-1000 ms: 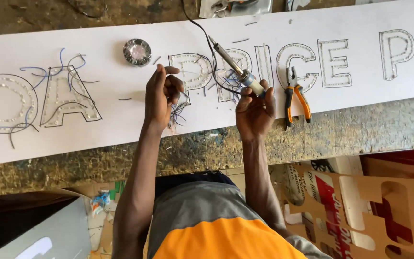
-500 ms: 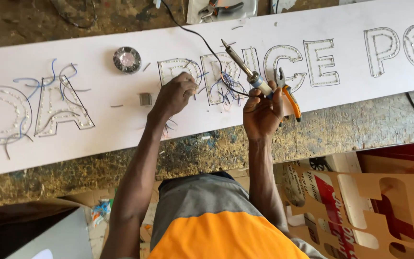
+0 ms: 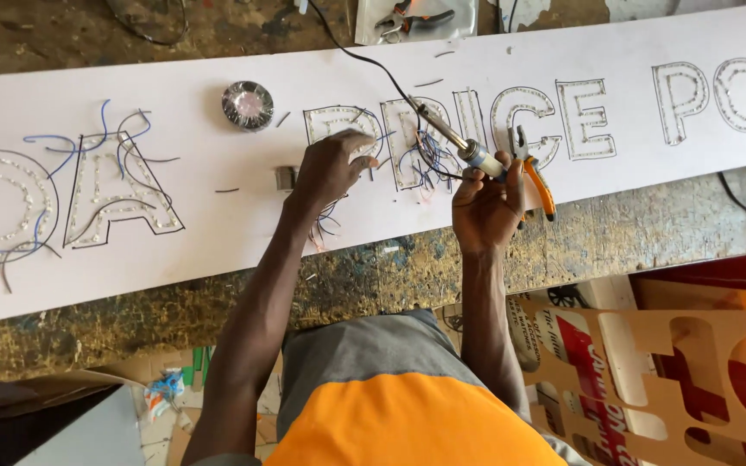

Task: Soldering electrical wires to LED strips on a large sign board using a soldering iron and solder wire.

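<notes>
Head view looks down on the left hand, arm stretched forward, fingers curled and pinching thin wires on the long white sign board lying on a rough, paint-spattered bench. Beside it, the right hand grips a slim metal-tipped soldering iron, tip angled toward the tangled wires over outlined, dotted letters; orange-handled pliers lie just beside it.

Your rough workbench carries a long white sign board (lettered), topped with pliers and a solder spool.
</notes>
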